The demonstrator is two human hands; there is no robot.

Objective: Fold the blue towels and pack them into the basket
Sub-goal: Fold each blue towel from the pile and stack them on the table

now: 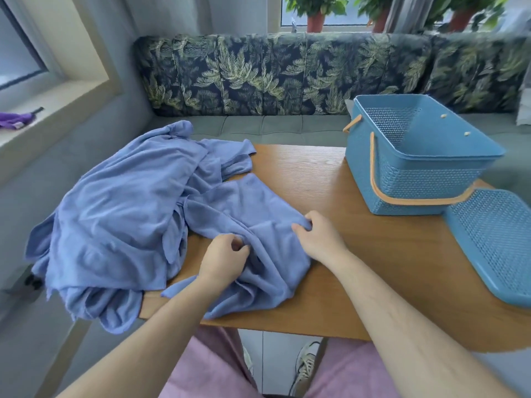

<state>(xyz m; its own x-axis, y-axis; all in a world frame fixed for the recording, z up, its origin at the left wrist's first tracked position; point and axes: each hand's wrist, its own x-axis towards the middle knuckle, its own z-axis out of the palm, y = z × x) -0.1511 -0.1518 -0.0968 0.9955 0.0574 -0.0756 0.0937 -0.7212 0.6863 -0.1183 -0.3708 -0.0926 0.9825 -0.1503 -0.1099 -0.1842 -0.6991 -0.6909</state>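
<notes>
A heap of crumpled blue towels (115, 214) covers the left part of the wooden table (373, 268) and hangs over its left edge. One towel (253, 205) lies spread toward the table's middle. My left hand (224, 258) pinches a fold of this towel near its centre. My right hand (316, 237) grips the same towel's right edge, fingers curled into the cloth. The blue basket (425, 179) with an orange handle stands at the table's far right, with nothing visible inside it.
The basket's blue lid (497, 239) lies flat at the table's right edge, just in front of the basket. A grey bench with leaf-patterned cushions (287, 73) runs behind the table. A purple cloth (14, 120) sits on the window sill at left.
</notes>
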